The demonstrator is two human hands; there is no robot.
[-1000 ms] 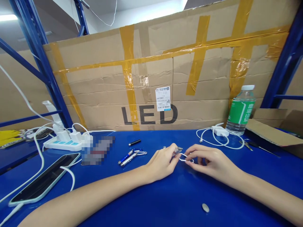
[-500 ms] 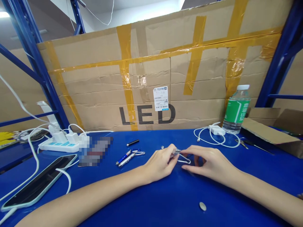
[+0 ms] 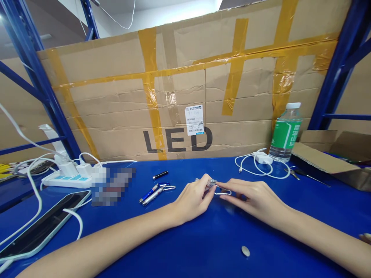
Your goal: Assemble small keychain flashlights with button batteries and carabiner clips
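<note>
Head: keyring light (image 3: 213,182) inside left grip (image 3: 193,200)

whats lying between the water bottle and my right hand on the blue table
In the head view, a white charger with its looped white cable lies on the blue table between the water bottle and the right hand.

Warehouse workbench, blue racking (image 3: 37,73), LED carton (image 3: 179,96)

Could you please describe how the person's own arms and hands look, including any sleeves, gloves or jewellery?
The left hand and right hand are bare: no gloves, rings, watch or bracelet show. Both forearms are uncovered as far as the picture's edges, so no sleeve is in view. The fingers are slender, with no markings or plasters visible.
</note>
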